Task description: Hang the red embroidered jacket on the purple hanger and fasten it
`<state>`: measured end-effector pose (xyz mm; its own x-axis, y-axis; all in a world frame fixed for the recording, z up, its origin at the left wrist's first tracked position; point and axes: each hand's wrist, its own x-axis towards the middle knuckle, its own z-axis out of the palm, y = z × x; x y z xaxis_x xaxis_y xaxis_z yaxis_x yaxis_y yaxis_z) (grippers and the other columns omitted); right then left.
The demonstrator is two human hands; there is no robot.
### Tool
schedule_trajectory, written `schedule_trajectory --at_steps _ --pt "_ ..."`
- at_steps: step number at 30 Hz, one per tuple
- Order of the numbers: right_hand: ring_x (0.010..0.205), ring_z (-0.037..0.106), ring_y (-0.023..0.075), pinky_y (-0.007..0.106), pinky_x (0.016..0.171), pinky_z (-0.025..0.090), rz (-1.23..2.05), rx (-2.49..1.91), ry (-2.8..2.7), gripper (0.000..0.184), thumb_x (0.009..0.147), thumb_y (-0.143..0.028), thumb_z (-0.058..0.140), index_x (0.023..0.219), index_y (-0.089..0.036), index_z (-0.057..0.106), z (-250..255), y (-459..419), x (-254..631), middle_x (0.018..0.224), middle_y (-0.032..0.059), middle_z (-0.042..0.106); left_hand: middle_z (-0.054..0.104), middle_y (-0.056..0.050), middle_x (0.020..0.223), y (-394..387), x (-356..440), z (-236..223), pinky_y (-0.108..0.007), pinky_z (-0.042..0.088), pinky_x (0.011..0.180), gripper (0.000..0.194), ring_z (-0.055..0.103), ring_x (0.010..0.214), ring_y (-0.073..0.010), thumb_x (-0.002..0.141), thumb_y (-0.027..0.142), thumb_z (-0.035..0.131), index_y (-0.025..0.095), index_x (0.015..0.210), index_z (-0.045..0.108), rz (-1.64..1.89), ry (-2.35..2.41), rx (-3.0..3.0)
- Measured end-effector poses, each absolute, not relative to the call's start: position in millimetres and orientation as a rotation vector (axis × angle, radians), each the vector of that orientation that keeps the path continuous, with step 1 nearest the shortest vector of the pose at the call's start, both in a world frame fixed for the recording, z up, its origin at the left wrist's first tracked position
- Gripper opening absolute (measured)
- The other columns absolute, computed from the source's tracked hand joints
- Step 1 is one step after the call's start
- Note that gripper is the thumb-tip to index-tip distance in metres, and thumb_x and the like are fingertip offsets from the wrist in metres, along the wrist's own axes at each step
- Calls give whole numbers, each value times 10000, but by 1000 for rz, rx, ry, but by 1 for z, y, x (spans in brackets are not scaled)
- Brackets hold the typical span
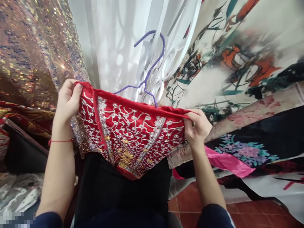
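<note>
A red garment embroidered in silver and gold is stretched out in front of me. My left hand pinches its upper left edge, fingers closed on the red hem. My right hand grips the upper right edge, fingers curled round the cloth. A purple wire hanger rises behind the top hem, its hook pointing up against a white curtain. A thin red string circles my left wrist. The lower part of the garment hangs down over my dark lap.
Sequinned gold-brown fabric hangs at the left. Printed floral cloths drape at the right, with a pink strip below. White ornamental metalwork stands behind the hanger. Red floor tiles show at the lower right.
</note>
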<state>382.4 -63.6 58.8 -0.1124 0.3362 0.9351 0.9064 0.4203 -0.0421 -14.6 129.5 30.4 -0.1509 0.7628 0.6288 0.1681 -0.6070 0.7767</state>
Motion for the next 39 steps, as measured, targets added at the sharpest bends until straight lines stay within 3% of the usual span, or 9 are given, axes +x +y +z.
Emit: schedule_trajectory --at_steps 3,7,11,15,18,23,29,34,39 --pt "685 631 170 325 656 516 -689 -1163 -1645 197 980 -369 553 870 -236 648 55 -63 380 779 37 667 584 37 728 131 -17 32 -206 453 708 293 447 601 -31 964 352 646 63 943 607 1675 1040 1586" --pt "674 600 160 305 662 499 -684 -1284 -1590 237 993 -402 543 874 -219 637 46 -51 392 761 31 635 610 21 715 110 -20 28 -167 408 600 454 491 604 -39 916 522 666 72 971 651 1496 977 1603" --pt "930 633 246 415 844 521 -827 -1393 -1397 223 957 -385 600 1048 -187 645 33 -45 386 995 127 656 657 -21 752 92 -17 4 -251 510 620 663 601 703 -122 704 695 781 99 963 650 1437 894 1392" --pt "1053 616 296 519 941 493 -973 -1200 -1259 161 896 -221 645 1057 -217 633 10 -62 329 1057 141 648 646 -26 667 85 -12 -36 -369 585 701 574 661 797 -214 694 679 806 166 837 593 1534 932 1078" --pt "811 666 195 372 774 557 -521 -1075 -1472 174 896 -124 599 1013 -249 627 -10 -76 264 881 47 676 663 -22 672 70 -10 -63 -366 591 688 554 672 759 -213 667 657 833 177 837 615 1584 973 1026" --pt "565 599 97 219 546 481 343 -1264 -1480 234 937 -383 613 1084 -202 625 -27 -60 166 758 -12 675 748 -53 866 19 -1 -102 -326 594 739 565 704 763 -193 652 616 848 173 970 700 1612 1044 1026" --pt "462 466 82 221 552 401 406 -1349 -1403 273 943 -458 574 857 -201 608 -32 -38 131 536 -68 538 730 -98 1159 -29 8 -145 -382 554 1001 547 704 1073 -242 766 491 799 198 1205 655 1614 1163 1164" --pt "505 453 82 217 515 379 822 -1150 -1392 293 928 -448 619 779 -196 612 -44 -60 149 572 -58 516 656 -132 1297 -43 15 -166 -422 479 1106 512 645 1210 -250 864 415 713 200 1300 550 1618 1401 1337" --pt "572 507 98 227 545 430 889 -1204 -1303 236 914 -405 651 853 -186 715 -57 -80 159 663 -26 593 609 -152 1310 -57 35 -147 -458 437 1127 391 578 1271 -259 922 355 630 190 1271 563 1821 1749 1360"
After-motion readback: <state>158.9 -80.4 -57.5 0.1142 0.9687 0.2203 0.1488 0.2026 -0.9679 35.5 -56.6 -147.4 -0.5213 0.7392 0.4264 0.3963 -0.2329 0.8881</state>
